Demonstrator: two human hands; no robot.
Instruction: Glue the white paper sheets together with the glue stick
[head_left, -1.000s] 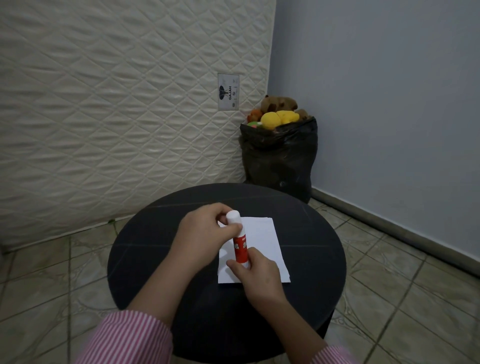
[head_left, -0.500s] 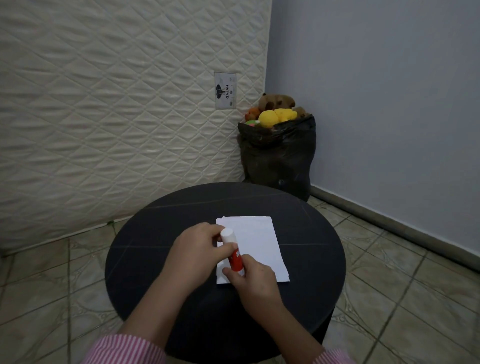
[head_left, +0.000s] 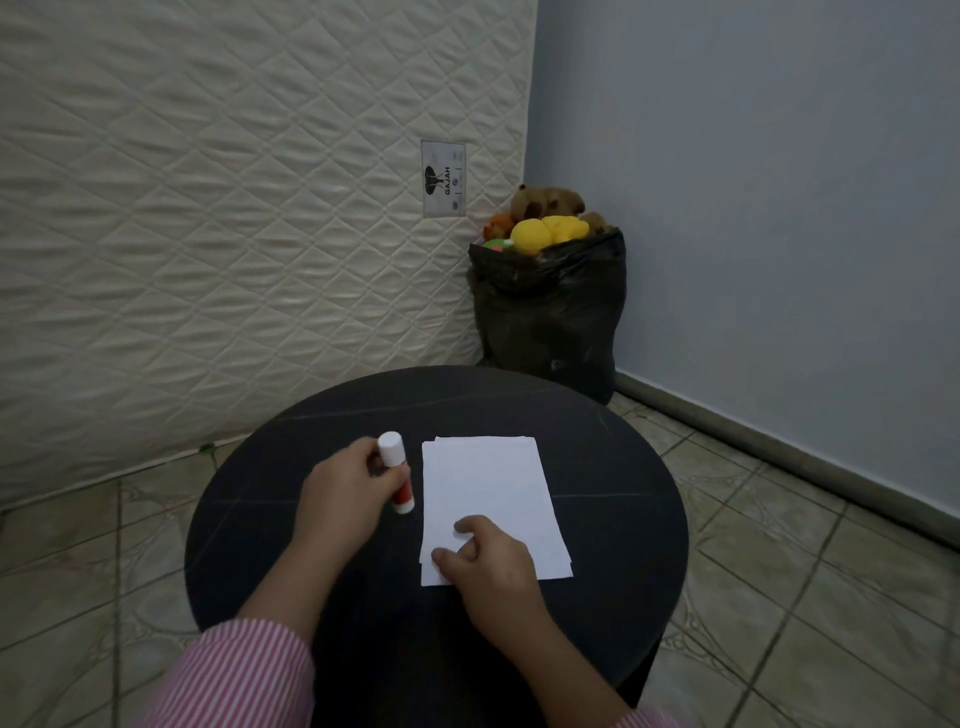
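The paper sheets (head_left: 488, 499) lie in a neat pile on the round black table (head_left: 613, 467), and at the far edge and near corner a second sheet shows under the top one, so at least two can be counted; whether there are more cannot be told. The right hand (head_left: 485, 558) rests on the near left corner of the pile with curled fingers, the thumb and forefinger seeming to pinch or lift the top sheet, probably to open it for the glue. Just left of the pile, the left hand (head_left: 345, 491) holds the one glue stick (head_left: 396, 473), its fingers wrapped round the middle; the white cap points up and away and the red end comes near the table, apparently kept aside so the sheets are free. Far beyond both hands, one black bag (head_left: 550, 312) with soft toys stands beside one mattress (head_left: 234, 208).
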